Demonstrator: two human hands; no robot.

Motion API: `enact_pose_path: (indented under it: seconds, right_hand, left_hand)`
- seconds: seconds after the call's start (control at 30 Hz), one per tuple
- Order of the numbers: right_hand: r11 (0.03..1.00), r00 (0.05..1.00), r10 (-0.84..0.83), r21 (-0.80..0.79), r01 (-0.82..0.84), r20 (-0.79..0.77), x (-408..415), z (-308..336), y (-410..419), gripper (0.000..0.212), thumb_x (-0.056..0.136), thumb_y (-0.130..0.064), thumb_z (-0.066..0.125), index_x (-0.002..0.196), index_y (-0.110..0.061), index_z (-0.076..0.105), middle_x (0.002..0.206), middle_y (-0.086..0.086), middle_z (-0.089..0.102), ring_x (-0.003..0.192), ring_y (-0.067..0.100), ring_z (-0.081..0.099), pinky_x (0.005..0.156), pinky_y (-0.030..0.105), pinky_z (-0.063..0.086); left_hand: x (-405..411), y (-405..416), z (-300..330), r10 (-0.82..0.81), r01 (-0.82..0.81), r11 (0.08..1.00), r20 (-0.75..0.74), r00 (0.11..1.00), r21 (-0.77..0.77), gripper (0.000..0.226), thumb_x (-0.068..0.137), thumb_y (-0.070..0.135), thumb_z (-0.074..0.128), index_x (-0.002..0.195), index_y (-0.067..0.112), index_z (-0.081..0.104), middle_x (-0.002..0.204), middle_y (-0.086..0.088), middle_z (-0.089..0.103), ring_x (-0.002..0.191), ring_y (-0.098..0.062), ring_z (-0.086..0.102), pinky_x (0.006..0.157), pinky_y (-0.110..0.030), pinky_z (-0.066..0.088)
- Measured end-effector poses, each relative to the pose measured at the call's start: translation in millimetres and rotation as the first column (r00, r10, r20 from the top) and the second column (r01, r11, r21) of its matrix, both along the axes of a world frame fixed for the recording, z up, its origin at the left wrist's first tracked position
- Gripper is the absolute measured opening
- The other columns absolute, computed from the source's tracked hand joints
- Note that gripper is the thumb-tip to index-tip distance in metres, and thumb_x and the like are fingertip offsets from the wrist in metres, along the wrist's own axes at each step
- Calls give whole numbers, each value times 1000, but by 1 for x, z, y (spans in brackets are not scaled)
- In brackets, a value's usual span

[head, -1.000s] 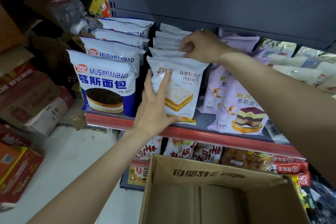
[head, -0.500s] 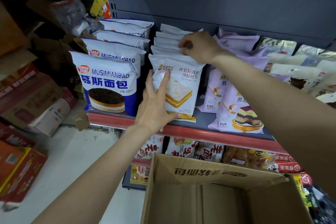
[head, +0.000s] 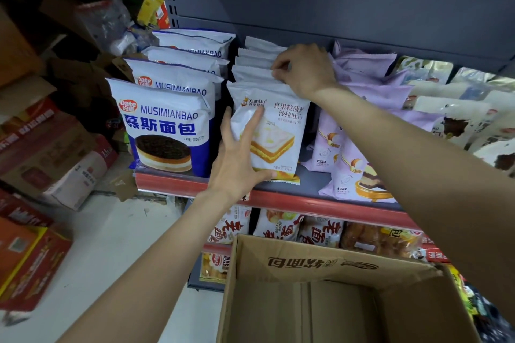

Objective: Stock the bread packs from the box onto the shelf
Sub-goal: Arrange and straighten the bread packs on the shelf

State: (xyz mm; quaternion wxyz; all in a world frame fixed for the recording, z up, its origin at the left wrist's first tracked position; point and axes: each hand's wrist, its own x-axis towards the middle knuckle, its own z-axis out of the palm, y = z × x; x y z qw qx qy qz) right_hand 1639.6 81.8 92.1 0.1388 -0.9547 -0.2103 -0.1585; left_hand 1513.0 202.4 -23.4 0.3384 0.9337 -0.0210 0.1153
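My left hand (head: 239,164) lies flat and open against the front bread pack (head: 274,133), which stands at the shelf (head: 312,200) edge; my right hand (head: 305,71) pinches the top seams of the packs behind. They look light, soft and crushable, with slick film, so I'd hold seams and edges. The box (head: 348,295) floor looks bare; its near part is cut off.

White bread packs (head: 267,131) stand upright in a front-to-back row on the shelf (head: 306,175), the front one printed with a layered sandwich slice, near the shelf's red front edge. The cardboard box (head: 320,267) sits open below.
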Motion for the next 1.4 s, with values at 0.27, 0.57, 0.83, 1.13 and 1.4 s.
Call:
enact_pose_path:
  seconds: [0.27, 0.57, 0.83, 1.13, 1.4]
  right_hand:
    - [893, 983, -30, 447, -54, 180, -105, -25, -25, 36, 83, -6, 52, 117, -16, 62, 112, 7, 59, 91, 22, 61, 89, 28, 39]
    - [983, 971, -98, 132, 128, -217, -126, -104, -19, 112, 80, 2, 66, 144, -44, -14, 150, 15, 18, 114, 38, 50, 78, 43, 48]
    - [980, 966, -41, 177, 88, -254, -130, -102, -25, 106, 81, -5, 69, 147, -40, -6, 150, 16, 18, 118, 39, 49, 90, 41, 46]
    - [791, 937, -336, 570, 224, 99, -204, -79, -103, 50, 88, -11, 58, 135, -18, 43, 126, 5, 47, 102, 12, 52, 81, 29, 48]
    - [872, 934, -293, 344, 348, -202, -164, -99, -156, 92, 84, -14, 65, 144, -50, 4, 142, 20, 26, 107, 42, 55, 84, 49, 50]
  left_hand:
    - [-2, -2, 2, -3, 4, 998, 12, 1000, -57, 131, 59, 30, 89, 144, 49, -9, 156, -5, -12, 141, -35, 19, 104, -46, 38]
    - [14, 2, 26, 30, -11, 988, -125, 992, 151, 142, 58, 44, 85, 139, 39, -32, 157, -6, -10, 116, -41, 51, 85, -47, 50]
    - [3, -1, 30, 6, -8, 1000, -90, 996, -17, 134, 65, 22, 85, 144, 38, -23, 155, -17, -17, 139, -42, 23, 103, -43, 37]
    - [-61, -58, 58, -215, 318, 905, 342, 915, -282, 66, 83, 20, 63, 141, 24, 31, 144, 5, 31, 135, -12, 32, 109, -19, 29]
    - [-13, -138, 26, -257, 280, 870, 110, 960, -405, 113, 72, 20, 77, 146, 41, -5, 158, -2, -9, 146, -15, -9, 116, -30, 14]
